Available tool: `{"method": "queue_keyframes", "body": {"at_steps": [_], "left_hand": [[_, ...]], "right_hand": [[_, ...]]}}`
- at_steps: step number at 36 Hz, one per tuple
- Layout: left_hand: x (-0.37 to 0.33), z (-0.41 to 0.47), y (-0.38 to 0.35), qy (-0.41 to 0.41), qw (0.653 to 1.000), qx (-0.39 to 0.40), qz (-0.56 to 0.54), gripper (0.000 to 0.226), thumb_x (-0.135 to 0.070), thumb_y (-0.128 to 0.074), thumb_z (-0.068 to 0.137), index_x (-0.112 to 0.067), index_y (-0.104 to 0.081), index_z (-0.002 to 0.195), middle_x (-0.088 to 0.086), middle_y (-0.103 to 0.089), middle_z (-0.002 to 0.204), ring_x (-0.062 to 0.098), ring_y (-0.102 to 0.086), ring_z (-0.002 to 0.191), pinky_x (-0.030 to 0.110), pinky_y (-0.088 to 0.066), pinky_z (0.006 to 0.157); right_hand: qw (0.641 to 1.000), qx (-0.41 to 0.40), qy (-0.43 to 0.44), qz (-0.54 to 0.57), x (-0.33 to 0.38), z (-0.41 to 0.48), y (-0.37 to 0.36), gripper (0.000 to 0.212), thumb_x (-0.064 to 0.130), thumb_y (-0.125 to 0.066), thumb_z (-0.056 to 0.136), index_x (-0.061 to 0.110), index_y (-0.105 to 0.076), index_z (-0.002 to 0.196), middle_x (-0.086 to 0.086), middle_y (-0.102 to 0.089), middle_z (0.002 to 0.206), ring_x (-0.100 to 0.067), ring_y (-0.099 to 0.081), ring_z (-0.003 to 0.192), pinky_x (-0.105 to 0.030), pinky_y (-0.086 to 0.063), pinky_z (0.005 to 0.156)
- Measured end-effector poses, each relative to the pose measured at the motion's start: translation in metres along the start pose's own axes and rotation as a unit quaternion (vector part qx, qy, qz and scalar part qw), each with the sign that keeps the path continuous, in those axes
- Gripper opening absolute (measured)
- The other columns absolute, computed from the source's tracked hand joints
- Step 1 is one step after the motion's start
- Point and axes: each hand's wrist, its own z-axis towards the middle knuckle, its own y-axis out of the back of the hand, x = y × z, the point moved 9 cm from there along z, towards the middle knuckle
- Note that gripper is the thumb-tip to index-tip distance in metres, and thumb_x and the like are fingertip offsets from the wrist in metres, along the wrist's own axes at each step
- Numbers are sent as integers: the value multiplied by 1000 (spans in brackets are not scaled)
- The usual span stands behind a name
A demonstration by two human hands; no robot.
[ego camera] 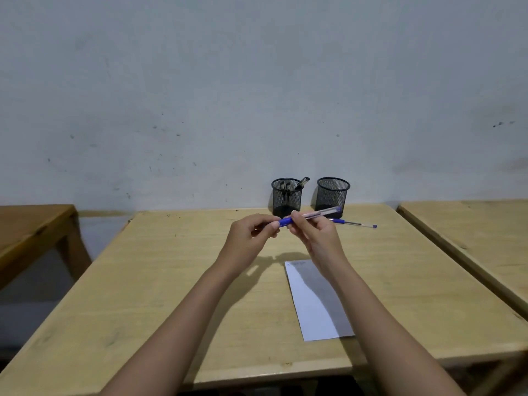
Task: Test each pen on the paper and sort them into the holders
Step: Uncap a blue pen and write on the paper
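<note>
I hold a blue pen (pixel 314 215) level above the table, in front of the holders. My left hand (pixel 251 234) pinches its blue cap end, and my right hand (pixel 317 234) grips the clear barrel. A second blue pen (pixel 355 223) lies on the table to the right, near the right holder. The left black mesh holder (pixel 286 198) has several dark pens in it. The right mesh holder (pixel 332 195) looks empty. A white sheet of paper (pixel 315 302) lies below my right forearm, with faint marks at its top edge.
The light wooden table (pixel 171 281) stands against a grey wall. Another wooden table (pixel 471 235) is close on the right, and a darker one (pixel 31 224) stands to the left across a gap.
</note>
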Motion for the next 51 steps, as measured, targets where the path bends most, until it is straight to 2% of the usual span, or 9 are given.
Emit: {"method": "queue_keyframes", "body": {"at_steps": [12, 18, 21, 23, 25, 28, 35, 45, 51], "left_hand": [[23, 3, -2, 68, 996, 53, -24, 13, -8, -62, 88, -15, -72, 90, -6, -70, 68, 5, -65, 64, 16, -51, 66], [30, 6, -6, 92, 992, 81, -39, 14, -8, -60, 89, -4, -71, 96, 1, -70, 72, 5, -65, 63, 15, -51, 65], [41, 2, 19, 108, 992, 51, -44, 15, -7, -58, 89, 1, -70, 94, 4, -68, 72, 5, -63, 62, 14, -52, 65], [63, -6, 57, 136, 990, -6, -47, 14, -7, -58, 89, -3, -71, 88, 4, -68, 72, 9, -62, 64, 13, -52, 65], [82, -13, 82, 162, 985, -40, -43, 14, -6, -59, 89, -7, -71, 83, 4, -68, 72, 10, -61, 65, 14, -52, 66], [98, -10, 69, 179, 982, -54, -27, 12, -5, -61, 87, -12, -71, 83, 7, -69, 80, 11, -63, 72, 15, -51, 67], [105, 5, 10, 108, 984, 21, 137, 12, -10, -66, 84, -13, -72, 94, -4, -68, 91, 4, -60, 86, 0, -39, 68], [114, 19, -6, 66, 956, 90, 273, 22, -19, -58, 90, -16, -67, 109, -1, -55, 96, 11, -53, 92, 14, -37, 75], [94, 18, -11, 35, 953, 81, 291, 44, -30, -56, 91, -13, -50, 131, -9, -43, 116, 5, -38, 115, 14, -32, 90]], "right_hand": [[996, 68, -31, -56, 0, 11, -3, 17, 5, -54, 89, -11, -62, 89, -9, -63, 76, -7, -62, 66, -14, -52, 70], [992, 73, -30, -97, -4, 14, -4, 14, 6, -56, 88, -2, -65, 81, -5, -66, 72, -7, -61, 65, -15, -52, 69], [986, -53, 9, -160, 19, 25, 36, 21, 6, -52, 90, 5, -65, 75, 8, -62, 58, -2, -57, 60, -9, -44, 57], [989, -135, 30, -50, 41, 27, 82, 22, 3, -47, 92, 2, -60, 74, 8, -63, 54, -2, -60, 59, -9, -47, 56], [988, -142, 38, 45, 52, 28, 105, 19, 4, -47, 93, 2, -57, 77, 8, -65, 55, -2, -59, 59, -8, -48, 59], [992, -118, 4, 32, 29, 34, 96, 14, 5, -52, 91, 2, -59, 80, 5, -68, 61, -2, -62, 59, -9, -50, 61], [989, -127, -48, 65, -30, 25, 83, 4, -2, -62, 82, -4, -63, 83, -4, -69, 65, -8, -65, 58, -12, -55, 64], [992, -111, -64, 3, -20, 25, 91, 7, 1, -59, 85, -1, -61, 78, -12, -61, 75, -8, -64, 56, -13, -55, 59], [996, -39, -65, 46, -12, 22, 70, 15, 3, -52, 90, -2, -62, 81, -11, -69, 72, -15, -68, 62, -15, -56, 60]]}}
